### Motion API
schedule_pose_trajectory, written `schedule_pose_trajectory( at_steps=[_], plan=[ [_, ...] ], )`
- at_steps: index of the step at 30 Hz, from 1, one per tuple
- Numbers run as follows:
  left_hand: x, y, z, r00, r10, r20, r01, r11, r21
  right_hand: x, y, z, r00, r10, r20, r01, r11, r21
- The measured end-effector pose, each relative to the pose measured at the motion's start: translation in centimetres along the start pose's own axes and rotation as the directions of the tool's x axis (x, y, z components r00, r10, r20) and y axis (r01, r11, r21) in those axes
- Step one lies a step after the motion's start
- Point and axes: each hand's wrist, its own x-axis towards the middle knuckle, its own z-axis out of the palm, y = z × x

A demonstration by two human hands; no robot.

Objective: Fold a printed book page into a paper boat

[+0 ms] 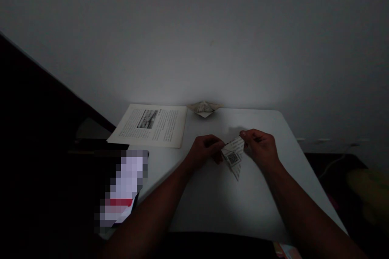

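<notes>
Between my hands is a folded piece of printed paper (233,157), roughly triangular, with a square code on its face and a point hanging downward. My left hand (206,149) pinches its left corner between thumb and fingers. At the upper right corner, my right hand (260,145) grips the paper with thumb and fingertips. The folded paper is held above the white table (209,206). Beyond it, close to the wall, sits a paper boat (204,109) folded from similar printed paper.
A stack of printed pages (167,127) with a dark picture lies at the table's back left. Nearer me on the left is a lit phone (126,186), its screen blurred out. The wall (209,60) stands along the table's far edge.
</notes>
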Motion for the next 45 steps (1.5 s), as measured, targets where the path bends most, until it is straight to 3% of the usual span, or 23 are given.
schedule_pose_trajectory(
  at_steps=[7, 11, 16, 18, 22, 26, 29, 31, 34, 37, 40, 45],
  plan=[
    [-0.1, -0.2, 0.3, 0.997, 0.048, 0.068, -0.065, 0.963, 0.263, -0.9, -0.6, 1.8, 0.995, 0.036, 0.094, -0.032, 0.999, -0.042],
    [-0.3, -0.3, 0.6, 0.996, 0.08, 0.028, -0.084, 0.967, 0.239, -0.9, -0.8, 2.2, 0.999, 0.026, 0.044, -0.025, 1.0, -0.017],
    [-0.2, -0.5, 0.8, 0.994, 0.086, -0.073, -0.073, 0.985, 0.158, -0.9, -0.8, 2.1, 0.99, 0.0, 0.14, -0.014, 0.995, 0.104],
    [-0.1, -0.6, 0.7, 0.991, 0.074, -0.107, -0.059, 0.989, 0.135, -1.1, -0.9, 2.1, 0.993, -0.031, 0.112, 0.015, 0.99, 0.14],
    [0.0, -0.7, 0.4, 0.993, 0.035, -0.116, -0.031, 0.999, 0.043, -1.3, -1.0, 2.0, 0.977, -0.209, 0.031, 0.208, 0.977, 0.045],
    [0.0, -0.7, 0.2, 0.995, -0.075, -0.064, 0.065, 0.988, -0.143, -1.1, -1.0, 1.6, 0.874, -0.465, 0.143, 0.486, 0.854, -0.188],
    [0.1, -0.4, 0.1, 0.99, -0.139, -0.029, 0.125, 0.95, -0.285, -1.0, -1.3, 1.6, 0.836, -0.515, 0.188, 0.547, 0.808, -0.219],
    [0.2, -0.2, -0.1, 0.987, -0.156, 0.038, 0.159, 0.921, -0.356, -1.1, -1.4, 1.8, 0.852, -0.49, 0.186, 0.522, 0.825, -0.218],
    [0.4, -0.1, -0.2, 0.987, -0.131, 0.095, 0.158, 0.905, -0.394, -1.3, -1.3, 2.3, 0.929, -0.346, 0.128, 0.366, 0.912, -0.186],
    [0.2, -0.3, 0.1, 0.999, -0.042, -0.024, 0.035, 0.973, -0.229, -1.4, -0.9, 2.6, 0.992, -0.099, 0.076, 0.103, 0.993, -0.052],
    [-0.2, -0.7, 0.9, 0.992, 0.084, -0.096, -0.077, 0.994, 0.073, -1.3, -0.3, 2.6, 0.99, 0.079, 0.117, -0.092, 0.989, 0.112],
    [-0.5, -0.6, 1.4, 0.988, 0.141, -0.07, -0.119, 0.961, 0.249, -1.0, 0.2, 2.5, 0.965, 0.1, 0.242, -0.166, 0.949, 0.269]
  ],
)
